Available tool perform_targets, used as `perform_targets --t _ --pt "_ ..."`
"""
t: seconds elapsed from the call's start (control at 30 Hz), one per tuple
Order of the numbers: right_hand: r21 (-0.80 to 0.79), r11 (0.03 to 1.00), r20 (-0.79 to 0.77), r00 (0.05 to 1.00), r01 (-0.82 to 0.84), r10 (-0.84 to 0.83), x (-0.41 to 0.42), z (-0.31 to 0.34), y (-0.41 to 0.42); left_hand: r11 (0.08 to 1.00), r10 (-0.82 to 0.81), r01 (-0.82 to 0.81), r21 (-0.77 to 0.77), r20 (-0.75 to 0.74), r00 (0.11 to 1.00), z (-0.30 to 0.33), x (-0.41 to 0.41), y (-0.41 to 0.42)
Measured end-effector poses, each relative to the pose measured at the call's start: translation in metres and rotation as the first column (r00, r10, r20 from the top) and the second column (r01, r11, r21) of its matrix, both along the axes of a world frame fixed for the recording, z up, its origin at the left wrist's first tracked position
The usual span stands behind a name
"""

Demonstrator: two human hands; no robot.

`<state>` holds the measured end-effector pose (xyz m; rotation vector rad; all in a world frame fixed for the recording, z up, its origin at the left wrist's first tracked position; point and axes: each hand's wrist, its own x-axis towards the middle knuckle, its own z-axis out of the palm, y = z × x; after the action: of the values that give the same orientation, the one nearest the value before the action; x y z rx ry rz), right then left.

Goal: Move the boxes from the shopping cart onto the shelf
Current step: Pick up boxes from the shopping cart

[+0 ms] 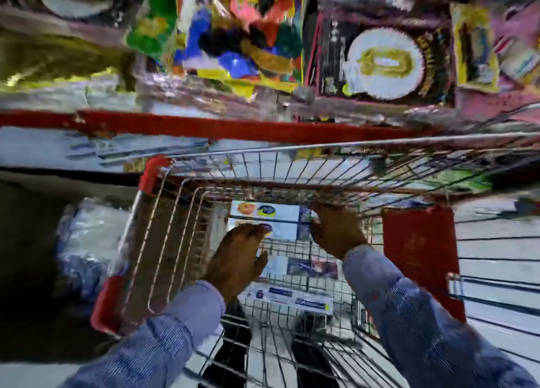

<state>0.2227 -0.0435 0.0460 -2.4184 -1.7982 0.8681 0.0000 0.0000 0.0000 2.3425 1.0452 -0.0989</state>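
Note:
The frame is motion-blurred. Inside the wire shopping cart (pixel 321 146) lies a white box (pixel 277 212) with round printed pictures, and more white boxes (pixel 295 300) rest lower in the basket. My left hand (pixel 238 256) presses against the upper box's near left side, fingers together and thumb out. My right hand (pixel 337 231) curls over that box's right edge. Both arms wear blue sleeves. The shelf (pixel 204 127) with its red front edge runs across just beyond the cart.
Colourful packaged goods (pixel 233 36) and a dark pack with a white disc (pixel 385 60) fill the shelf. A red flap (pixel 418 256) hangs on the cart's right side. A clear plastic-wrapped bundle (pixel 87 241) sits left of the cart, with a lower shelf level behind it.

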Motion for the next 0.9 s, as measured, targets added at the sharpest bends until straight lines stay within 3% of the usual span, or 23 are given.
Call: perform_targets --t 0.23,0.33,0.43,0.5,0.57,0.7,0.9 --pt "-0.111 0.983 0.038 0.988 -0.146 0.151 0.004 -0.089 0.039 0.999 -0.04 0.042 0.032 -0.068 0.997 -0.085 0.016 0.013" --pt "-0.121 0.965 0.036 0.97 -0.234 0.24 0.01 -0.108 0.048 0.974 -0.193 0.208 0.089 -0.156 0.969 -0.091 0.016 0.018" --pt "-0.19 0.92 0.023 0.935 -0.343 0.354 0.014 -0.125 0.053 0.97 -0.2 0.222 0.097 -0.201 0.959 -0.102 0.015 0.019" --pt "-0.207 0.905 0.034 0.922 -0.371 0.386 0.018 -0.128 0.057 0.975 -0.17 0.197 0.102 -0.228 0.959 -0.1 0.018 0.021" --pt "-0.209 0.892 0.041 0.908 -0.401 0.418 0.02 -0.129 0.061 0.953 -0.172 0.223 0.203 -0.242 0.955 -0.104 0.019 0.023" --pt "-0.224 0.85 0.085 0.86 -0.476 0.504 0.018 -0.129 0.065 0.945 -0.234 0.285 0.162 -0.278 0.932 -0.102 0.024 0.026" --pt "-0.167 0.879 0.192 0.859 -0.448 0.474 0.013 -0.093 0.067 0.954 -0.199 0.248 0.171 -0.261 0.945 -0.081 0.023 0.029"
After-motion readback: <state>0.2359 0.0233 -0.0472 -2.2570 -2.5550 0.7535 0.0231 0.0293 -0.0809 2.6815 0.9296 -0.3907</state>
